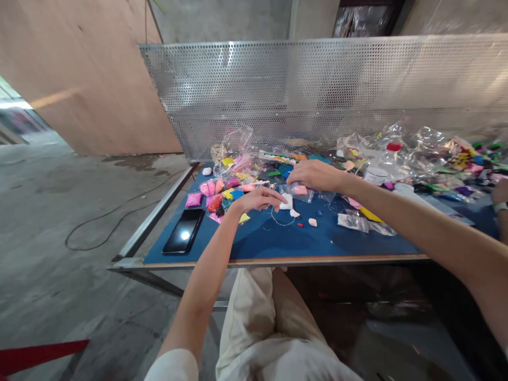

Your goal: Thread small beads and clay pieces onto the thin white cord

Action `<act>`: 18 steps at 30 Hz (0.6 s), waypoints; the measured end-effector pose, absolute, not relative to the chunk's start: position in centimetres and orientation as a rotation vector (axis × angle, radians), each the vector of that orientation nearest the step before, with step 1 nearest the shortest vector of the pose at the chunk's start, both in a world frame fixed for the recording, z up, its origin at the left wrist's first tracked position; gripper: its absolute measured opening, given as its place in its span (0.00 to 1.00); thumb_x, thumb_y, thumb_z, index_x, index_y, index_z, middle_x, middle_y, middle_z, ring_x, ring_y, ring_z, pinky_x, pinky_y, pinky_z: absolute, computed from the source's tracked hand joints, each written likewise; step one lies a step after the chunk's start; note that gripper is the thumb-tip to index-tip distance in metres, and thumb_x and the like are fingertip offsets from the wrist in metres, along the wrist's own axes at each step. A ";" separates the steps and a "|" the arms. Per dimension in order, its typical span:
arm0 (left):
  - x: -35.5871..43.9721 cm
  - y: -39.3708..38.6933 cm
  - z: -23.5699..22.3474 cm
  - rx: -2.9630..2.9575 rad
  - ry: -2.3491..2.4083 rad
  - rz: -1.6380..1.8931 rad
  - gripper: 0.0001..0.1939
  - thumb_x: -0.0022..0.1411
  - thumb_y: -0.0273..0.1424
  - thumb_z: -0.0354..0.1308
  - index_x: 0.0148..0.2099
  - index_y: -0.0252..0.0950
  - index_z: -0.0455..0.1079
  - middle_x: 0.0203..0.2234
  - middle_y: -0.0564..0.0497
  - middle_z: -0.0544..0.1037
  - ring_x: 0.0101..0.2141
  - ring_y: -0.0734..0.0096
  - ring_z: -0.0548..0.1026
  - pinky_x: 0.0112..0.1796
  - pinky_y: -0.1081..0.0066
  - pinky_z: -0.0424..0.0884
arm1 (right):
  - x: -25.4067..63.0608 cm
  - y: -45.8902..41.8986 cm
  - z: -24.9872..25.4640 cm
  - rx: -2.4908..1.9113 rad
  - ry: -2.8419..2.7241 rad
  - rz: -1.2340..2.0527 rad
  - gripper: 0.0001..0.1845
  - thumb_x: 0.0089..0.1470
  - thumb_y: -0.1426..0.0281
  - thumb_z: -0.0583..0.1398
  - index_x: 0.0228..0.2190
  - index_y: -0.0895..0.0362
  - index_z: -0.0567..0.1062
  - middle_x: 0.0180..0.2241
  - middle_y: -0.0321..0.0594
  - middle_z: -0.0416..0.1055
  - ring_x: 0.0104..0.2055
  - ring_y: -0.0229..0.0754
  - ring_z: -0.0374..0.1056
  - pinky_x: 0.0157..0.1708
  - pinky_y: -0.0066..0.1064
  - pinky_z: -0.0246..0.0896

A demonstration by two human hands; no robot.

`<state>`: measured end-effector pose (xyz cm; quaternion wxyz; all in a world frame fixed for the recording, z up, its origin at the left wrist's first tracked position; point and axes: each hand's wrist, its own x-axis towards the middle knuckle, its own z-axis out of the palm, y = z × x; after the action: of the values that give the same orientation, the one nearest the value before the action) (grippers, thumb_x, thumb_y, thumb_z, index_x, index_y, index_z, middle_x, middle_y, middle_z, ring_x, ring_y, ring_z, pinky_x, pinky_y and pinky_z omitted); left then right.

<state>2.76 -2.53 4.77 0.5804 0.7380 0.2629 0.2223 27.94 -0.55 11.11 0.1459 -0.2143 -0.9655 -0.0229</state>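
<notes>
My left hand (261, 200) is stretched over the table's left-middle part, its fingertips at a flat white piece (286, 201) that looks like modelling clay. Its fingers are extended and grip nothing that I can see. Just beyond it, my right hand (311, 173) reaches across with curved fingers pointing down among clear bags. Below its palm lies a pink clay packet (300, 190). Small white lumps (313, 222) and a tiny red piece (300, 225) lie nearer the front edge. Left of my left hand are several coloured clay packets (215, 202).
A black phone (183, 231) lies at the left front of the blue tabletop (273, 246). Crumpled clear bags (397, 153) and colourful pieces crowd the right side. A perforated metal panel (254, 90) stands behind. Another person's hand (500, 193) shows at the right edge.
</notes>
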 end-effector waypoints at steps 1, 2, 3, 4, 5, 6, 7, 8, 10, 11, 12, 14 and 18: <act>2.9 -2.7 4.8 1.732 0.609 0.524 0.14 0.57 0.35 0.66 0.43 0.34 0.83 0.22 0.51 0.78 0.16 0.85 0.55 0.18 0.77 0.49 | 27.6 -0.3 11.9 -0.573 -2.823 -0.098 0.18 0.64 0.73 0.54 0.37 0.48 0.83 0.36 0.37 0.81 0.42 0.43 0.73 0.48 0.39 0.66; 3.0 -2.9 4.9 1.738 0.609 0.540 0.13 0.58 0.35 0.65 0.43 0.34 0.83 0.22 0.51 0.78 0.15 0.85 0.55 0.18 0.77 0.49 | 27.2 -0.1 12.6 -0.531 -2.856 -0.123 0.18 0.64 0.74 0.53 0.37 0.49 0.83 0.36 0.38 0.81 0.41 0.43 0.72 0.47 0.39 0.65; 3.1 -3.0 5.0 1.744 0.611 0.565 0.13 0.58 0.35 0.64 0.43 0.34 0.83 0.22 0.51 0.78 0.15 0.85 0.55 0.18 0.77 0.48 | 26.8 0.2 13.2 -0.501 -2.871 -0.132 0.18 0.64 0.75 0.53 0.37 0.49 0.83 0.36 0.38 0.81 0.41 0.43 0.72 0.47 0.38 0.65; 3.2 -3.2 5.0 1.749 0.611 0.592 0.13 0.59 0.35 0.64 0.43 0.35 0.83 0.22 0.52 0.78 0.15 0.85 0.54 0.18 0.76 0.48 | 26.4 0.4 13.6 -0.482 -2.875 -0.135 0.18 0.64 0.74 0.53 0.38 0.50 0.83 0.37 0.38 0.81 0.41 0.43 0.71 0.46 0.37 0.64; 3.2 -3.3 5.1 1.754 0.608 0.621 0.14 0.60 0.36 0.63 0.43 0.35 0.83 0.22 0.52 0.77 0.15 0.85 0.54 0.17 0.76 0.48 | 26.1 0.6 14.1 -0.479 -2.868 -0.144 0.18 0.65 0.74 0.53 0.39 0.50 0.82 0.37 0.39 0.81 0.41 0.43 0.71 0.45 0.37 0.64; 3.2 -3.4 5.1 1.761 0.601 0.657 0.14 0.61 0.37 0.63 0.43 0.35 0.83 0.22 0.52 0.77 0.15 0.86 0.53 0.17 0.76 0.48 | 25.8 0.8 14.4 -0.477 -2.854 -0.157 0.17 0.66 0.73 0.53 0.39 0.51 0.82 0.37 0.40 0.81 0.41 0.43 0.71 0.44 0.36 0.64; 3.2 -3.4 5.1 1.768 0.597 0.702 0.16 0.62 0.40 0.63 0.44 0.35 0.83 0.22 0.52 0.77 0.15 0.85 0.53 0.17 0.76 0.48 | 25.6 0.9 14.8 -0.471 -2.842 -0.175 0.17 0.66 0.73 0.52 0.39 0.51 0.82 0.37 0.40 0.81 0.41 0.43 0.71 0.44 0.36 0.63; 3.2 -3.5 5.1 1.770 0.599 0.757 0.17 0.63 0.42 0.62 0.44 0.34 0.83 0.22 0.51 0.77 0.15 0.85 0.54 0.17 0.76 0.49 | 25.5 1.0 15.0 -0.458 -2.837 -0.195 0.17 0.67 0.72 0.52 0.39 0.51 0.82 0.37 0.40 0.81 0.41 0.43 0.70 0.45 0.36 0.63; 3.3 -3.4 4.9 1.763 0.618 0.870 0.21 0.63 0.47 0.63 0.45 0.34 0.83 0.24 0.50 0.79 0.15 0.85 0.56 0.18 0.76 0.51 | 25.3 1.1 15.5 -0.413 -2.844 -0.235 0.18 0.67 0.72 0.52 0.38 0.52 0.82 0.35 0.39 0.80 0.40 0.43 0.70 0.46 0.37 0.62; 3.4 -3.4 4.9 1.758 0.631 0.908 0.22 0.62 0.49 0.64 0.44 0.34 0.82 0.24 0.49 0.79 0.16 0.84 0.57 0.18 0.76 0.52 | 25.3 1.1 15.6 -0.392 -2.852 -0.254 0.18 0.68 0.71 0.52 0.37 0.52 0.82 0.34 0.39 0.80 0.39 0.42 0.70 0.46 0.37 0.62; 3.5 -3.3 4.8 1.759 0.639 0.919 0.23 0.61 0.49 0.65 0.43 0.34 0.82 0.25 0.49 0.80 0.16 0.84 0.58 0.18 0.76 0.52 | 25.2 1.0 15.7 -0.380 -2.858 -0.272 0.17 0.68 0.70 0.52 0.37 0.52 0.82 0.34 0.39 0.80 0.39 0.43 0.70 0.46 0.38 0.61; 3.8 -3.2 4.7 1.785 0.635 0.899 0.23 0.59 0.50 0.66 0.41 0.33 0.82 0.25 0.49 0.80 0.16 0.84 0.60 0.18 0.76 0.53 | 25.1 0.8 15.6 -0.409 -2.841 -0.304 0.17 0.68 0.68 0.53 0.37 0.52 0.82 0.35 0.40 0.81 0.40 0.43 0.71 0.45 0.37 0.61; 4.2 -3.3 4.7 1.866 0.680 0.898 0.22 0.60 0.49 0.64 0.39 0.34 0.83 0.26 0.48 0.82 0.17 0.83 0.61 0.19 0.76 0.53 | 24.3 0.2 14.2 -0.695 -2.722 -0.305 0.16 0.67 0.65 0.55 0.37 0.54 0.82 0.37 0.42 0.81 0.40 0.45 0.73 0.41 0.36 0.63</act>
<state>4.16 -3.31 4.70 0.4626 0.7590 0.2764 0.3654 24.30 0.21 14.20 0.1571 -0.2430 -0.9513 -0.1065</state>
